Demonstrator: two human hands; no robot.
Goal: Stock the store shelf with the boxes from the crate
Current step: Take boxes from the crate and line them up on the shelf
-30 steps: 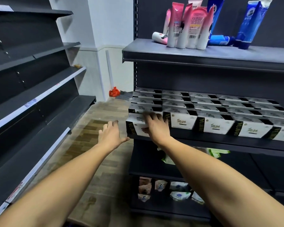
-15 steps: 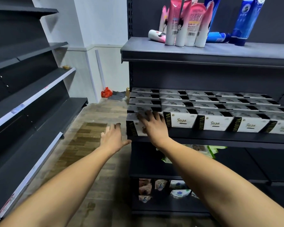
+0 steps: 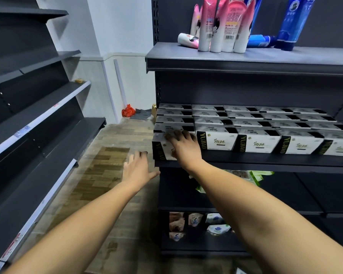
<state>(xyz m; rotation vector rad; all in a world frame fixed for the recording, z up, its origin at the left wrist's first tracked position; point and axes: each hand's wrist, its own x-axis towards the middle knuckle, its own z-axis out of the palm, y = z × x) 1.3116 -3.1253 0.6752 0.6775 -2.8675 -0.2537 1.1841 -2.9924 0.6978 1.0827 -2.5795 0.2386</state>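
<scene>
Centre frame, my right hand still spread flat on end box at shelf front-left corner; left hand, open and empty, has drifted closer, so box looks nearly seated.

Cool light from above fell on the white wall, while the lower shelves lay in shadow. Wide-angle distortion bowed the edges, and the right hand showed slight motion blur.
</scene>
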